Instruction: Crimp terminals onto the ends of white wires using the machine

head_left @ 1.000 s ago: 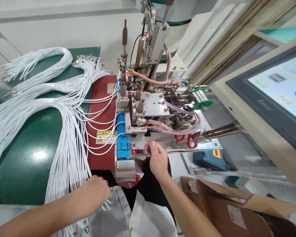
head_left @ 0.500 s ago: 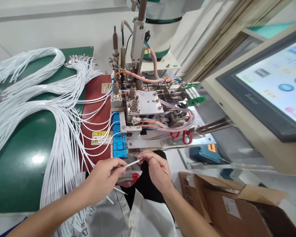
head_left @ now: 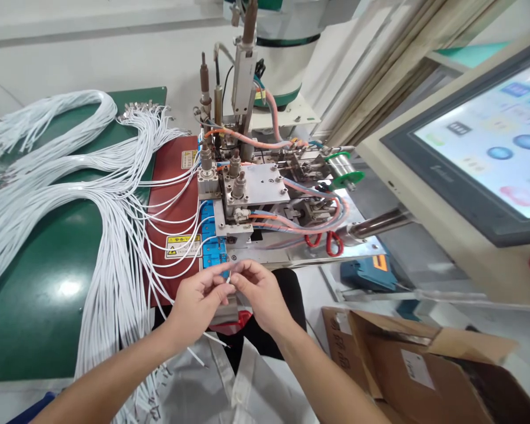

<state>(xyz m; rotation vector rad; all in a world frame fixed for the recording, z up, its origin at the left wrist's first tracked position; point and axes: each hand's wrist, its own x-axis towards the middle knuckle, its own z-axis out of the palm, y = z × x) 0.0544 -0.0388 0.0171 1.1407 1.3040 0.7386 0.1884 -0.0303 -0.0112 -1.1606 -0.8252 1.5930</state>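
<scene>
My left hand (head_left: 203,297) is closed on a white cable (head_left: 228,279), pinching it close to its end. Thumb and fingers of my right hand (head_left: 257,291) are pinched together at the tip of that same cable, and the two hands touch. Most of the cable's end is hidden by the fingers. Just beyond my hands is a row of blue clamp blocks (head_left: 211,250) on the machine's near edge. Several white cables run from a large bundle (head_left: 110,277) on the left into those blocks.
A green table (head_left: 35,294) bears the cable bundles on the left. The machine (head_left: 260,188) with hoses and a solder wire spool (head_left: 342,166) stands ahead. A touch screen (head_left: 490,141) juts in from the right. Below it sits an open cardboard box (head_left: 415,365).
My right hand has moved left to meet my left hand. The cable, earlier stretched between them, is now mostly covered by fingers. The view has shifted slightly.
</scene>
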